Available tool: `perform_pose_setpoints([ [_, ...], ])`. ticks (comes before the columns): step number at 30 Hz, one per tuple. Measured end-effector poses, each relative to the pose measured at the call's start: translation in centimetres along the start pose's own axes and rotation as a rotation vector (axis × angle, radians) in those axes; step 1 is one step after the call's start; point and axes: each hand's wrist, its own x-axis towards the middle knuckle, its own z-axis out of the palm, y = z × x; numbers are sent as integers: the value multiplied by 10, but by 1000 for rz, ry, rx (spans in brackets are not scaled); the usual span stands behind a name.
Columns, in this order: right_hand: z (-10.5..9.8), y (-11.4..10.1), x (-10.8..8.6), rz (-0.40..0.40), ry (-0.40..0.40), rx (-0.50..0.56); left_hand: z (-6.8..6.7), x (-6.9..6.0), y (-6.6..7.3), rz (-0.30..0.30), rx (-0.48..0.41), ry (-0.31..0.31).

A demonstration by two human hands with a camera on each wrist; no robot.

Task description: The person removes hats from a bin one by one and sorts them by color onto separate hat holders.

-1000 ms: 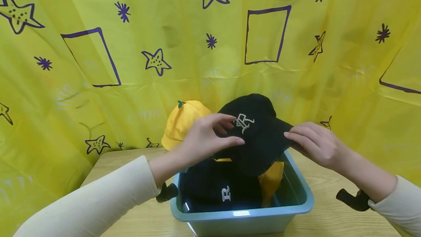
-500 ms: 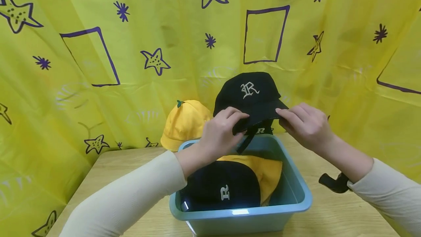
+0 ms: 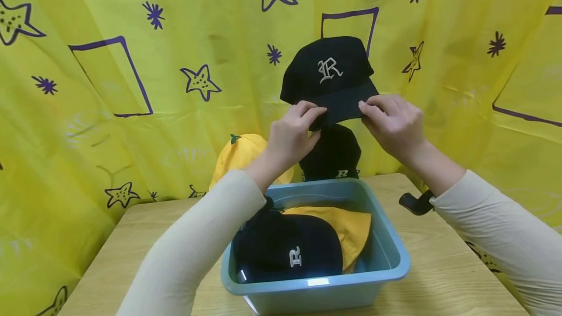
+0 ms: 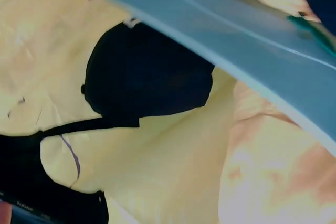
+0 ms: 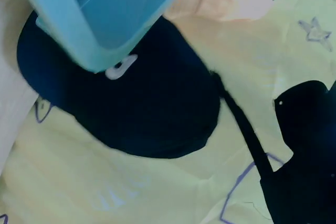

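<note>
Both hands hold up a black cap (image 3: 327, 69) with a white R, above the far side of the blue bin (image 3: 382, 277). The left hand (image 3: 291, 133) pinches the left edge of its brim, and the right hand (image 3: 395, 123) pinches the right edge. Part of the held cap (image 4: 63, 198) shows low in the left wrist view, its strap hanging out to the side; the right wrist view has the cap (image 5: 304, 182) at its right. In the bin lie a black cap (image 3: 285, 247) marked R and a yellow hat (image 3: 347, 228).
Behind the bin stands another black cap (image 3: 331, 152), with a yellow hat (image 3: 239, 152) to its left, partly hidden by the left arm. The bin rests on a wooden table (image 3: 439, 257). A yellow patterned curtain (image 3: 175, 126) hangs behind the table.
The held cap has risen from the bin, uncovering the black cap behind it. The left hand, earlier beside the cap, now grips its brim; both hands have moved up.
</note>
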Motion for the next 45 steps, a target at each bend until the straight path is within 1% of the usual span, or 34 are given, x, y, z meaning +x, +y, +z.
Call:
perform_pose_setpoints([
  [4, 8, 9, -8, 21, -53, -41, 14, 9, -2, -53, 32, -55],
  [8, 15, 15, -22, 30, -106, -79, 33, 9, -3, -94, 55, -111],
  [12, 21, 17, -39, 22, -174, -93, 49, 1, -5, -116, 71, -159],
  [16, 25, 15, -55, -1, -245, -99, 62, -10, -9, -132, 66, -235],
  [19, 27, 11, -66, -11, -294, -85, 68, -20, -11, -130, 68, -296],
  [21, 28, 9, -73, -7, -318, -68, 72, -25, -13, -118, 67, -321],
  [25, 29, 3, -86, -4, -335, -25, 77, -34, -14, -91, 68, -357],
  [27, 29, 0, -92, -19, -362, -16, 78, -38, -14, -82, 77, -395],
  [30, 28, -4, -102, -42, -427, 1, 80, -42, -13, -70, 83, -480],
  [35, 16, -9, -110, -30, -558, 73, 79, -46, -4, -46, 56, -656],
  [37, 9, -10, -112, -30, -608, 115, 79, -47, 0, -27, 45, -730],
  [39, 4, -11, -114, -36, -655, 154, 77, -47, 5, 2, 38, -785],
  [41, -1, -12, -115, -28, -696, 185, 76, -48, 9, 23, 29, -816],
  [43, -3, -13, -117, -9, -730, 197, 76, -48, 10, 32, 21, -832],
  [45, -4, -13, -118, 12, -757, 204, 74, -48, 10, 10, -1, -852],
])
